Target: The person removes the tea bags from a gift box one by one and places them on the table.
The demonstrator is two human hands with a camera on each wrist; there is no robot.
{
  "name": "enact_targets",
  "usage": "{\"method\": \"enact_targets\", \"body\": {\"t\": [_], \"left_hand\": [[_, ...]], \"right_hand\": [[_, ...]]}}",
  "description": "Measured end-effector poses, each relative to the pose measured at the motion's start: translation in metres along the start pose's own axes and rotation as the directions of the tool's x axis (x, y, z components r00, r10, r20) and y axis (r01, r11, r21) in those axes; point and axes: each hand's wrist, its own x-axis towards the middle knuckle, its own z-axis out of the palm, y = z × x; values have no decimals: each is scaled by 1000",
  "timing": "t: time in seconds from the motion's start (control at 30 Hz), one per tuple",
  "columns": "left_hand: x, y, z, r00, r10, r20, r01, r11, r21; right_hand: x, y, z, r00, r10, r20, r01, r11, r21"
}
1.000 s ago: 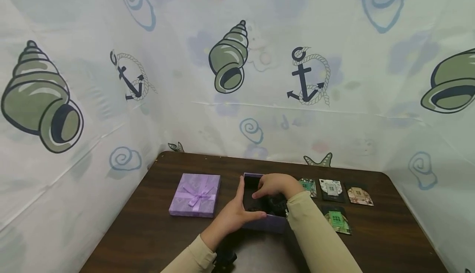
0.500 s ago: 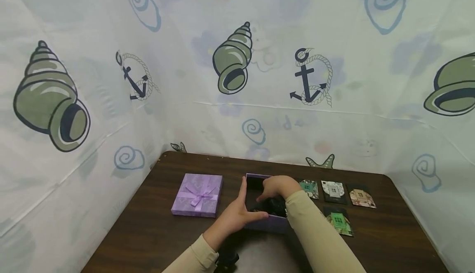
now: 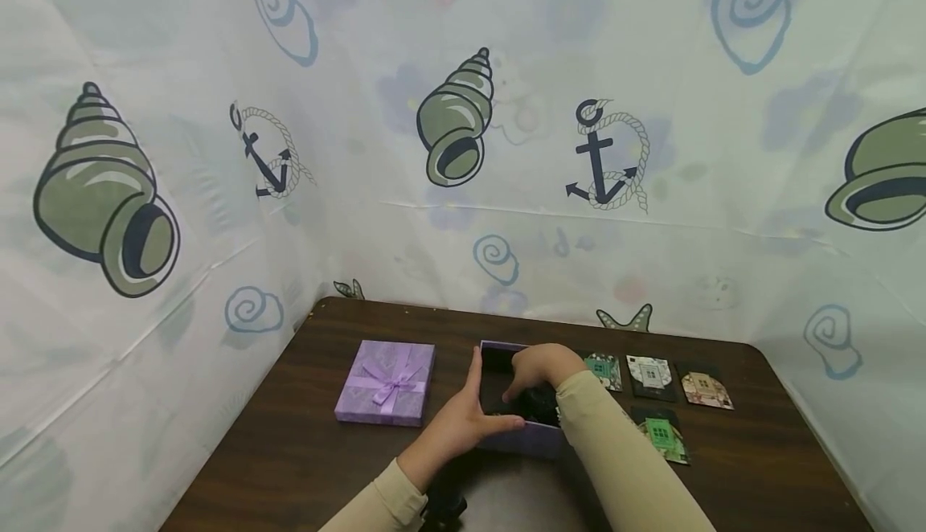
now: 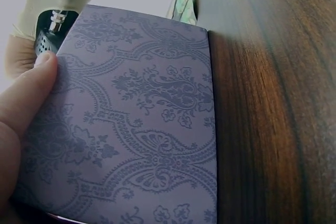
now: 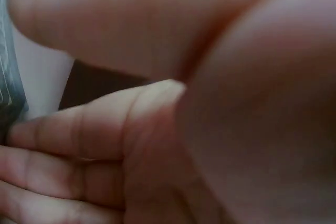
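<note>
A purple gift box [image 3: 524, 440] stands without its lid at the middle of the table, its inside dark. My left hand [image 3: 457, 427] spans its near left corner, straight index finger along the left wall and thumb along the near rim. In the left wrist view that thumb lies against the patterned wall [image 4: 142, 114]. My right hand [image 3: 544, 365] reaches down into the box, fingertips hidden. In the right wrist view its fingers [image 5: 63, 135] lie side by side with the thumb above them. A dark thing with pale lines [image 5: 7, 72] shows at the left edge there; its kind is unclear.
The purple lid [image 3: 385, 383] with a ribbon bow lies left of the box. Several flat picture packets lie to the right: a white one [image 3: 650, 375], a tan one [image 3: 705, 387], a green one [image 3: 661, 434]. A patterned curtain [image 3: 535, 154] hangs behind the table [image 3: 767, 452].
The head view has shifted slightly. Inside the box my right hand has moved a little; my left hand stays at the same corner. Lid and packets have not moved.
</note>
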Motion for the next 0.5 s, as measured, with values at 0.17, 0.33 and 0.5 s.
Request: {"method": "enact_targets", "body": {"t": [0.17, 0.33, 0.5], "left_hand": [[2, 0, 1, 1000, -3, -4, 3, 1000, 6], [5, 0, 3, 1000, -3, -6, 3, 1000, 4], [6, 1, 3, 1000, -7, -8, 7, 1000, -2]], "right_hand": [[4, 1, 1, 999, -22, 49, 20, 999, 35], [6, 4, 1, 999, -26, 37, 24, 998, 57], [5, 5, 0, 1000, -21, 6, 21, 1000, 23]]}}
